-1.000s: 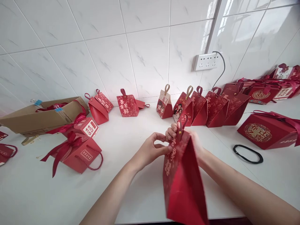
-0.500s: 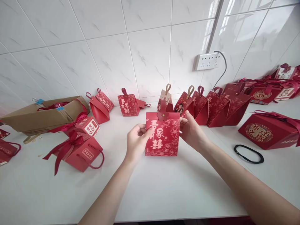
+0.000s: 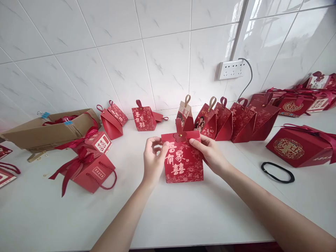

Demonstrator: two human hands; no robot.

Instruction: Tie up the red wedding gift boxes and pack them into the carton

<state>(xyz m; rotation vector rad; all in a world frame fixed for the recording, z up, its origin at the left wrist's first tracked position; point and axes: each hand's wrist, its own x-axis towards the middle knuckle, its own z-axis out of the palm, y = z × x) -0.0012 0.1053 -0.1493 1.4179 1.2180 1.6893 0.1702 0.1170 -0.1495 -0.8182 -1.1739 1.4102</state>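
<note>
Glossy white tabletop (image 3: 157, 217) beneath; left hand (image 3: 154, 157) and right hand (image 3: 210, 152) pinch a flower-clasped red box (image 3: 183, 161).

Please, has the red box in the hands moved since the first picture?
Yes, forward and turned: the box overlapped the near edge of the table before, and now shows wholly beyond that edge.

We had a way along the white tabletop (image 3: 181, 220) between the rope-handled box (image 3: 88, 175) and the left forearm (image 3: 119, 217), running back toward the upright box (image 3: 144, 120) near the tiled wall (image 3: 168, 63). The held box (image 3: 183, 161) blocked the middle; below it, room opened between our forearms. Beyond the right forearm (image 3: 262, 206), we could pass left of the black loop (image 3: 290, 176), until a row of standing boxes (image 3: 241, 126) stopped us.
</note>
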